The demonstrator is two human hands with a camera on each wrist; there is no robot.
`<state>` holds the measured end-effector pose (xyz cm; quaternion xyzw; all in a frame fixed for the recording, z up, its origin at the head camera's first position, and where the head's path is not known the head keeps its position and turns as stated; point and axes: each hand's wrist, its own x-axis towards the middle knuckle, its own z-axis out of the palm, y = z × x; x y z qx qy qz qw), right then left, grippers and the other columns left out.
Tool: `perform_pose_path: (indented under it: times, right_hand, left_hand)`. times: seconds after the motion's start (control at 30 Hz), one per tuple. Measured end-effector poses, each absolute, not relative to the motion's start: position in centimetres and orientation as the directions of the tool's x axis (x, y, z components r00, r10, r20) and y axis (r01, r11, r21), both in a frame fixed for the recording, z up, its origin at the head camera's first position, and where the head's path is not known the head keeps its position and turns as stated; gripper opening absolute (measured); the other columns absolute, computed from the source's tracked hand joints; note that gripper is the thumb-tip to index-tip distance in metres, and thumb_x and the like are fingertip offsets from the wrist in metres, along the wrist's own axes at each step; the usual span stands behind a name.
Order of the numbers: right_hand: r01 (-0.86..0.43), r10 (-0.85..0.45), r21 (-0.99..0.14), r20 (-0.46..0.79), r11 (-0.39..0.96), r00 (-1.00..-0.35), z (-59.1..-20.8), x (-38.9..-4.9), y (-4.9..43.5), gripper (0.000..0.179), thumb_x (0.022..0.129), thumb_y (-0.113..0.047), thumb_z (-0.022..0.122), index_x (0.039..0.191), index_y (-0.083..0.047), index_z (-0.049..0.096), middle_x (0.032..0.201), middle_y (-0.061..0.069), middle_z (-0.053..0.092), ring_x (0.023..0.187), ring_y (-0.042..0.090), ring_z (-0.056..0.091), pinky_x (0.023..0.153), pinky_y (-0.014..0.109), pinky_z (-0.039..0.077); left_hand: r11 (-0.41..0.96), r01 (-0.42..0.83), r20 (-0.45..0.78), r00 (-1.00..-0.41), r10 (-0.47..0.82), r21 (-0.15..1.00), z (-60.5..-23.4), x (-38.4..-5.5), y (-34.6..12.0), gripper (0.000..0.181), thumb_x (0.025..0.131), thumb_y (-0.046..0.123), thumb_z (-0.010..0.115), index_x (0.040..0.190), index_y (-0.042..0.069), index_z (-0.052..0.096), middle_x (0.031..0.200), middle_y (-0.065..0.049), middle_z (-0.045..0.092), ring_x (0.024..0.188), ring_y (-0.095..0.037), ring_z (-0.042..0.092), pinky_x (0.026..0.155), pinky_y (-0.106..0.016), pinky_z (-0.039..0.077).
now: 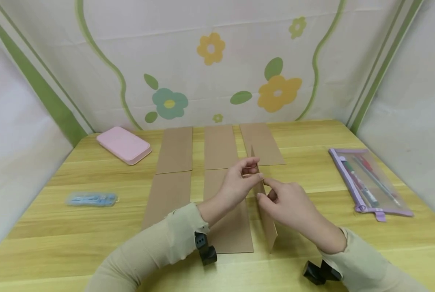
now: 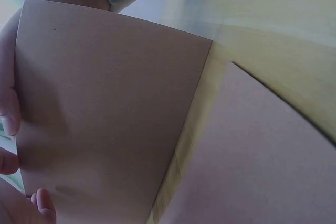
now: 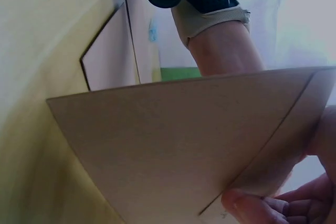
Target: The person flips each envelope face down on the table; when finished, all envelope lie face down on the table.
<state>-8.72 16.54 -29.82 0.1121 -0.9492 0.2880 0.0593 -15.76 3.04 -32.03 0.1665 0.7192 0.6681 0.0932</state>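
Note:
A flat brown paper envelope stands on its long edge above the table, right of the near middle one. In the right wrist view its side shows a straight line, like a flap edge, along the top strip. My left hand pinches the upper edge toward the far end. Just nearer, my right hand holds the same edge, its thumb against the side with the strip. The other side looks plain in the left wrist view. Some fingers are hidden behind the envelope.
Several matching brown pieces lie flat in rows, including a far left one, a far middle one and a far right one. A pink case and small blue pouch lie left; a purple-edged zip pouch with pens lies right.

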Motion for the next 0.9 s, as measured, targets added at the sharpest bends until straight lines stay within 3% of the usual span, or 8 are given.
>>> perform_pose_path:
  times: [0.13, 0.23, 0.4, 0.53, 0.83, 0.9]
  right_hand:
    - [-0.242, -0.181, -0.504, 0.166, 0.829, -0.969, -29.6, -8.8, 16.3, 0.04, 0.083, -0.018, 0.052, 0.118, -0.002, 0.06, 0.044, -0.01, 0.04, 0.037, 0.005, 0.032, 0.037, 0.02, 0.025]
    - [-0.239, -0.178, -0.495, 0.168, 0.836, -0.97, -29.4, -8.9, 16.4, 0.043, 0.08, -0.013, 0.05, 0.12, 0.0, 0.059, 0.041, -0.011, 0.033, 0.036, 0.004, 0.027, 0.037, 0.02, 0.021]
    - [-0.237, -0.173, -0.454, 0.178, 0.859, -0.969, -28.8, -8.7, 16.8, 0.044, 0.079, -0.008, 0.048, 0.121, 0.004, 0.057, 0.04, -0.01, 0.03, 0.035, 0.005, 0.024, 0.035, 0.018, 0.02]
    - [-0.25, -0.174, -0.445, 0.205, 0.86, -0.963, -28.2, -8.8, 17.5, 0.043, 0.08, -0.007, 0.049, 0.12, 0.006, 0.057, 0.042, -0.009, 0.034, 0.035, 0.005, 0.027, 0.035, 0.019, 0.022]
    - [-0.266, -0.085, -0.69, 0.286, 0.673, -0.955, -27.6, -9.4, 20.2, 0.034, 0.088, -0.01, 0.053, 0.119, 0.0, 0.06, 0.049, -0.005, 0.042, 0.038, 0.003, 0.027, 0.033, 0.023, 0.025]
    - [-0.275, -0.065, -0.757, 0.295, 0.593, -0.953, -27.9, -9.5, 20.7, 0.033, 0.089, -0.009, 0.053, 0.119, 0.002, 0.059, 0.054, -0.008, 0.051, 0.039, 0.002, 0.036, 0.034, 0.023, 0.031]
  left_hand:
    - [0.039, 0.116, 0.093, -0.921, 0.378, 0.993, -32.1, -15.8, 2.9, 0.042, 0.086, 0.008, 0.063, 0.127, 0.01, 0.054, 0.12, -0.005, 0.055, 0.105, -0.016, 0.052, 0.081, -0.025, 0.05]
    - [-0.037, 0.09, 0.098, -0.914, 0.395, 0.995, -32.4, -15.7, 2.9, 0.045, 0.087, 0.006, 0.061, 0.131, 0.007, 0.05, 0.123, -0.01, 0.053, 0.103, -0.017, 0.054, 0.084, -0.027, 0.051]
    - [-0.186, -0.014, 0.071, -0.894, 0.442, 0.982, -32.7, -15.3, 3.4, 0.046, 0.089, 0.002, 0.056, 0.133, -0.001, 0.044, 0.122, -0.017, 0.049, 0.097, -0.014, 0.054, 0.088, -0.03, 0.051]
    - [-0.23, -0.001, 0.102, -0.894, 0.437, 0.973, -32.6, -15.1, 3.6, 0.044, 0.089, 0.002, 0.054, 0.132, -0.002, 0.045, 0.121, -0.017, 0.049, 0.1, -0.014, 0.053, 0.089, -0.03, 0.05]
    - [-0.258, 0.066, 0.139, -0.952, 0.274, 0.964, -32.5, -15.3, 2.2, 0.041, 0.085, -0.005, 0.054, 0.125, -0.005, 0.048, 0.119, -0.018, 0.05, 0.103, -0.02, 0.052, 0.086, -0.023, 0.048]
    - [-0.277, 0.048, 0.116, -0.965, 0.235, 0.96, -32.7, -15.3, 1.8, 0.042, 0.083, -0.008, 0.054, 0.125, -0.004, 0.049, 0.116, -0.016, 0.051, 0.101, -0.017, 0.053, 0.085, -0.022, 0.048]
